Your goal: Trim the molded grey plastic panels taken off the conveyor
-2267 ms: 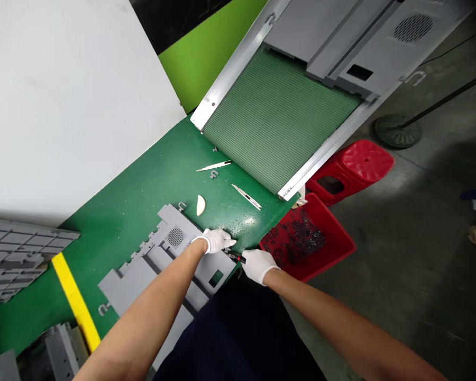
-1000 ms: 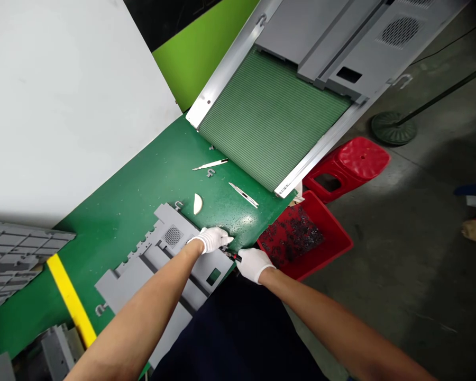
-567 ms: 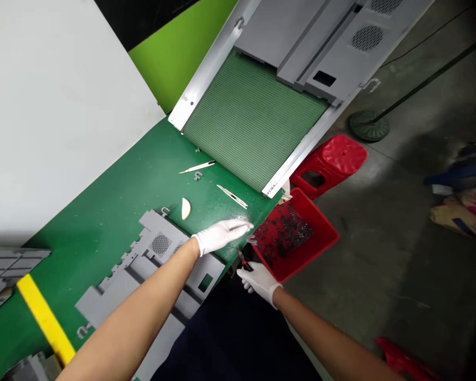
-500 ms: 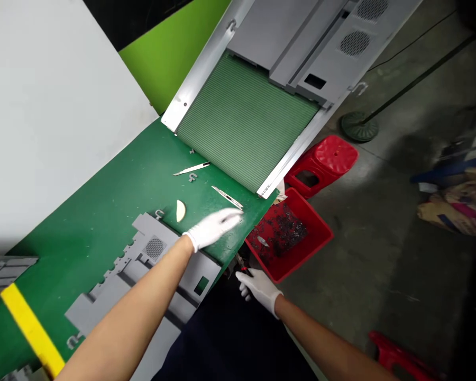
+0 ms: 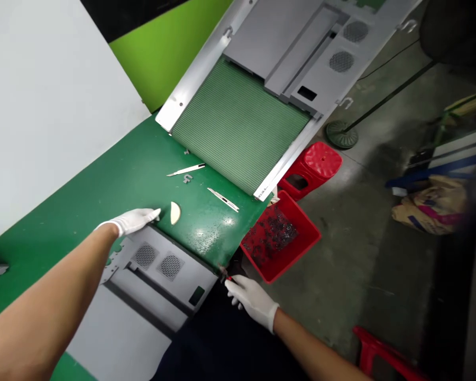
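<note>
My left hand (image 5: 131, 220), in a white glove, lies with fingers stretched out on the far edge of a grey plastic panel (image 5: 158, 272) with two round grilles, flat on the green table (image 5: 103, 185). My right hand (image 5: 250, 299), also gloved, is closed on a small red-handled cutter (image 5: 225, 275) just off the table's near corner. A cream half-moon piece (image 5: 175, 212) lies right beside my left fingertips. Two thin blades (image 5: 185, 170) (image 5: 223, 199) and a small grey clip (image 5: 187, 179) rest farther out on the table.
A ribbed green conveyor (image 5: 238, 124) carries another grey panel (image 5: 285, 47) at the table's far end. A red bin (image 5: 301, 248) of dark scraps sits on the floor right of the table, with a red stool (image 5: 315, 161) behind it. A white board (image 5: 43, 106) stands left.
My left hand left the panel's right corner, swept toward the red bin, then went left to the panel's far edge. The panel now lies turned and nearer me. My right hand dropped below the table corner.
</note>
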